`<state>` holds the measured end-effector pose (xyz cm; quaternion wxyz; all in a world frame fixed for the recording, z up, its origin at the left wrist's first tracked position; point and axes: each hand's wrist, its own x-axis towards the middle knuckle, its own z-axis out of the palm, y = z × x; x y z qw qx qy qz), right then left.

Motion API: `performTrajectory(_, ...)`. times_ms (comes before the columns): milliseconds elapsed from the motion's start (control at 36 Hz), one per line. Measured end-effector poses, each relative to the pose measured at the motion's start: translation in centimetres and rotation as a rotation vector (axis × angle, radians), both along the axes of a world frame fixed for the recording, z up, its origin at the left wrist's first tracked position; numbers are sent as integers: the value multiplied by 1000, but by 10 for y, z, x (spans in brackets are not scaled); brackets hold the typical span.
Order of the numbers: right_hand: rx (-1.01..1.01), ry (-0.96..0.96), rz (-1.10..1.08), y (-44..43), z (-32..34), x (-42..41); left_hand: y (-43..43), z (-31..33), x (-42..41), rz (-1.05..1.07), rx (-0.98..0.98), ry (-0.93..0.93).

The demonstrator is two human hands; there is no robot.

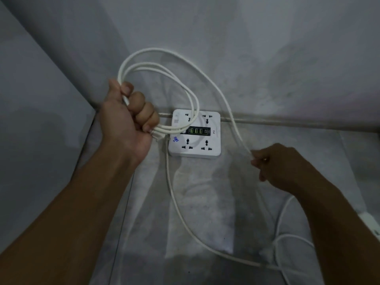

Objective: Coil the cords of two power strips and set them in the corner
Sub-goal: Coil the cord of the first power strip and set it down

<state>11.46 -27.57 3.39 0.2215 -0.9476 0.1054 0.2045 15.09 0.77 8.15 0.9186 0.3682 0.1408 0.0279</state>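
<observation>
left hand [127,120] fisted round gathered cord loops [195,103] so coil keeps shape; right hand [273,165] pinches loose run [232,118], likely feeding next loop; square power strip [195,133] flat on floor [205,202] against wall [267,58], near corner

Strip [195,133] lies flat on the floor [205,202] in the corner, its far edge against the rear wall [246,48], with the side wall [30,79] to its left. Left hand [127,118] is raised left of the strip, gripping the cord [148,49]. The loops hang above and partly over the strip. Right hand [273,163] is right of the strip and nearer, pinching the same cord. From the strip's left edge the cord runs forward across the floor to the lower right. A second strip [369,221] sits at the right edge, its cord [287,236] looped on the floor beside it.
</observation>
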Motion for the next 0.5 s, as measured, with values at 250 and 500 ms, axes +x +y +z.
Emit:
performTrajectory(250, 54, 144, 363, 36, 78, 1, -18, -5, -5, -70, 99, -17)
performTrajectory(500, 246, 132, 490, 45, 107, 0, -27, -5, -7, -164, 149, -45)
